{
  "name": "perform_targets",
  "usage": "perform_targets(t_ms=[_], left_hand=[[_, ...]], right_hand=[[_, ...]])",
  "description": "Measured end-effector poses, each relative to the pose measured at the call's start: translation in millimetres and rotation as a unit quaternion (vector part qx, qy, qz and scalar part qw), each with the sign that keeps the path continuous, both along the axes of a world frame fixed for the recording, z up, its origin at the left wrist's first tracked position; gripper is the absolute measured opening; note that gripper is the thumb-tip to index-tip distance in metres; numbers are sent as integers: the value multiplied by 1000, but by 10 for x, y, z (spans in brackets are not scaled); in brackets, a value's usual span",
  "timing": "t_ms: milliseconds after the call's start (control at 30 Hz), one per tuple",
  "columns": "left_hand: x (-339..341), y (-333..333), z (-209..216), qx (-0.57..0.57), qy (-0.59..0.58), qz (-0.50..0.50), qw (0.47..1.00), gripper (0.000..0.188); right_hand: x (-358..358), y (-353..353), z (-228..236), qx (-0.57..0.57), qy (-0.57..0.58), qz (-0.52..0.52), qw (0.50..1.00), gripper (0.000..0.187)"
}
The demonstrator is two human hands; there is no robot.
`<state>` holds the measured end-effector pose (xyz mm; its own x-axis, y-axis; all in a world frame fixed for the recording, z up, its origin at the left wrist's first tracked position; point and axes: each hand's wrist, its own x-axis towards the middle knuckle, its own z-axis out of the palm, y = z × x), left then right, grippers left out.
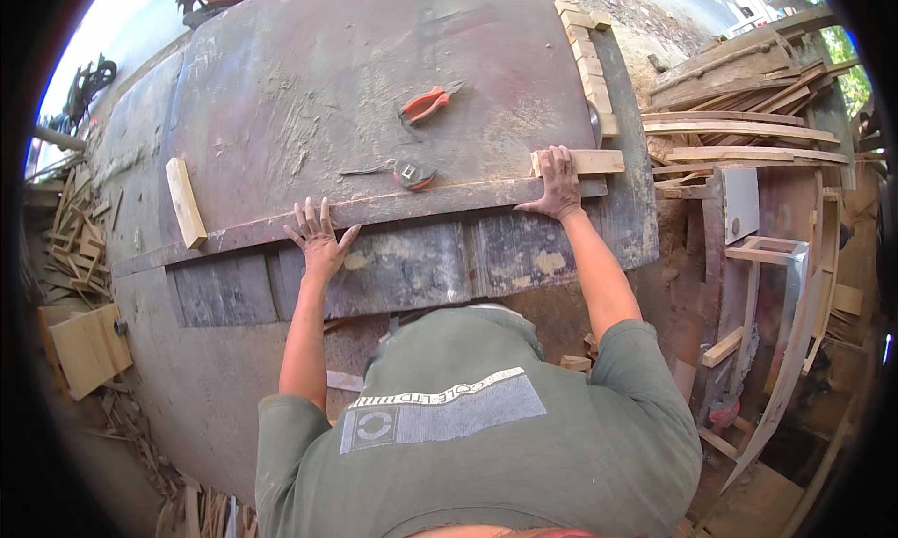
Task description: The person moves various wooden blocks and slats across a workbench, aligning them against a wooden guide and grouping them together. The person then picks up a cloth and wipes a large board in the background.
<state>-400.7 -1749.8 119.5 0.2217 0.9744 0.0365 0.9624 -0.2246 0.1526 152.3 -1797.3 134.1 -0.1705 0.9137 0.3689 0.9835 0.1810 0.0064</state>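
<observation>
My left hand (322,245) lies with fingers spread on the long dark strip (421,202) along the near side of the worktable. Farther right, my right hand (558,188) rests over a short pale wood block (597,162), its fingers stretched across the top and its thumb out to the left. The block sits at the strip's right end. Between and beyond my hands lies a tape measure (413,174) with an orange-red and black case. Past it are orange-handled pliers (427,105). Another wood block (185,204) touches the strip at the left.
The worktable (374,42) has a worn, dusty top. A row of small wood blocks (589,65) lines its right side. Stacked planks (748,131) and a wooden frame (762,257) stand at the right. Scrap wood (82,248) is piled at the left, near a plywood box (89,351).
</observation>
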Motion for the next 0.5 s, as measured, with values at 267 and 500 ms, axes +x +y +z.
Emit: perform_targets(t_ms=[267, 500], left_hand=[[151, 572, 54, -69, 28, 23, 997, 103], [204, 1015, 147, -119, 36, 42, 991, 110]], right_hand=[[99, 491, 17, -4, -13, -15, 1000, 141], [45, 1004, 184, -52, -10, -32, 998, 138]])
